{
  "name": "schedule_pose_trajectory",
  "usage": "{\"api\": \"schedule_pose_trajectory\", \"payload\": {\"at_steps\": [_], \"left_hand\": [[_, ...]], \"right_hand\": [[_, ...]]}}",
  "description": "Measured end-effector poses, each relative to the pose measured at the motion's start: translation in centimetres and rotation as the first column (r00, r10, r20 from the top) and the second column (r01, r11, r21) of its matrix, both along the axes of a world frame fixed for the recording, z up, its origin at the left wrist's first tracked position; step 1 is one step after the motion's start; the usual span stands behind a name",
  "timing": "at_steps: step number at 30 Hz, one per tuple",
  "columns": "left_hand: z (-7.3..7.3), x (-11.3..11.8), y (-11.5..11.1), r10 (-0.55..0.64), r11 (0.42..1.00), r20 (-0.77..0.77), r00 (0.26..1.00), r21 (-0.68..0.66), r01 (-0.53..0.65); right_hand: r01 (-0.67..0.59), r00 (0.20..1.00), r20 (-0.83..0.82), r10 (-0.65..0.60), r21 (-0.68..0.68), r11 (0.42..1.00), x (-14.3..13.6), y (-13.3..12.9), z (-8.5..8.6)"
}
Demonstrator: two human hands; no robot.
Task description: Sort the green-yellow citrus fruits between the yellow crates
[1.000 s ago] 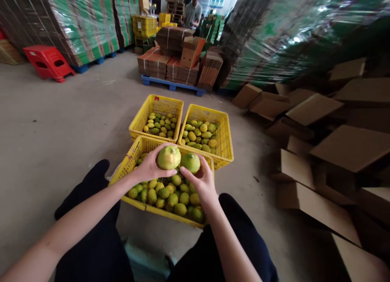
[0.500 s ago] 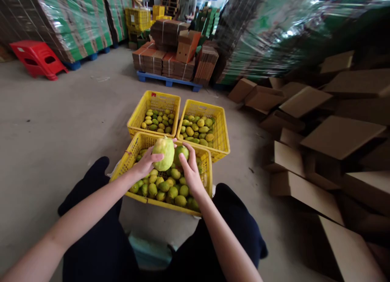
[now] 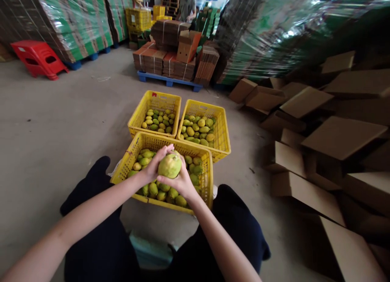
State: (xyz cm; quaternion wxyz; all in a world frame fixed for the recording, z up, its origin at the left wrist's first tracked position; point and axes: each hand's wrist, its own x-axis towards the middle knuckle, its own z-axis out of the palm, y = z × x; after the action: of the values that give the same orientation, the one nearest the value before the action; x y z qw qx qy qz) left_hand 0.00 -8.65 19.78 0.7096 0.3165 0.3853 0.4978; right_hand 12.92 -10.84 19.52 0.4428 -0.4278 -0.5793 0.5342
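My left hand (image 3: 155, 166) and my right hand (image 3: 184, 180) come together over the front yellow crate (image 3: 210, 172). Between them is a large yellow-green lemon (image 3: 170, 166), its end facing me. The right hand's thumb lies under the fruit, and its fingers wrap the far right side. My left palm presses on the left side, with the fingers reaching over the back. Whether a second fruit sits behind it is hidden. Below, green and yellow lemons (image 3: 163, 195) fill much of the crate.
Two more yellow crates of lemons stand behind, a left one (image 3: 131, 125) and a right one (image 3: 228, 139). Cardboard boxes (image 3: 344, 137) pile up at right. Flattened cartons sit on a blue pallet (image 3: 169, 81). A red stool (image 3: 39, 58) is at left; a person (image 3: 187, 7) stands far back.
My hands have closed in on each other around the large lemon, which has turned end-on and dropped slightly. The green lemon that was in my right hand is out of sight.
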Motion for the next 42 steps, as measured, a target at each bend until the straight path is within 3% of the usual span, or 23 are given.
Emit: {"api": "schedule_pose_trajectory", "payload": {"at_steps": [2, 5, 9, 12, 14, 18, 22, 27, 33, 38, 42], "left_hand": [[-0.5, 0.1, 0.4, 0.032, 0.997, 0.043, 0.999, -0.077, -0.029], [-0.6, -0.3, 0.9, 0.062, 0.988, 0.089, 0.994, -0.144, -0.048], [1.0, -1.2, 1.5, -0.005, 0.99, 0.1, 0.995, -0.14, 0.019], [2.4, -1.7, 1.6, -0.059, 0.998, 0.045, 0.997, -0.022, 0.06], [2.9, -1.9, 1.4, -0.003, 0.99, -0.038, 0.999, 0.14, 0.009], [3.2, -2.3, 0.9, 0.174, 0.878, -0.235, 0.956, 0.477, -0.043], [3.4, -2.7, 0.6, 0.225, 0.772, -0.33, 0.917, 0.634, 0.039], [3.5, -2.9, 0.3, 0.286, 0.699, -0.405, 0.868, 0.708, 0.1], [2.9, -3.2, 0.5, 0.279, 0.718, -0.473, 0.836, 0.681, 0.146], [2.8, -3.3, 0.6, 0.343, 0.701, -0.52, 0.782, 0.696, 0.155], [2.9, -3.3, 0.7, 0.331, 0.695, -0.513, 0.792, 0.7, 0.163]], "right_hand": [[0.047, 0.999, 0.025, -0.047, 0.0, 0.999, -0.3, -0.1, -0.3], [0.017, 1.0, -0.019, -0.018, -0.051, 0.999, -0.2, -0.1, -0.1], [-0.027, 0.991, -0.13, 0.013, -0.101, 0.995, 0.8, 0.0, 1.3], [-0.011, 0.986, -0.164, -0.009, -0.12, 0.993, 1.7, 0.4, 2.7], [0.042, 0.995, -0.088, -0.045, -0.036, 0.998, 2.3, 0.8, 3.5], [0.181, 0.952, 0.193, -0.236, 0.261, 0.948, 3.3, 1.4, 4.1], [0.231, 0.907, 0.263, -0.328, 0.339, 0.912, 3.6, 1.5, 3.9], [0.207, 0.902, 0.279, -0.331, 0.393, 0.896, 3.4, 1.1, 4.0], [0.221, 0.895, 0.281, -0.345, 0.392, 0.893, 3.3, 1.0, 4.0], [0.23, 0.892, 0.285, -0.35, 0.382, 0.895, 3.3, 1.0, 4.0], [0.25, 0.894, 0.274, -0.354, 0.35, 0.903, 3.2, 0.9, 4.0]]}}
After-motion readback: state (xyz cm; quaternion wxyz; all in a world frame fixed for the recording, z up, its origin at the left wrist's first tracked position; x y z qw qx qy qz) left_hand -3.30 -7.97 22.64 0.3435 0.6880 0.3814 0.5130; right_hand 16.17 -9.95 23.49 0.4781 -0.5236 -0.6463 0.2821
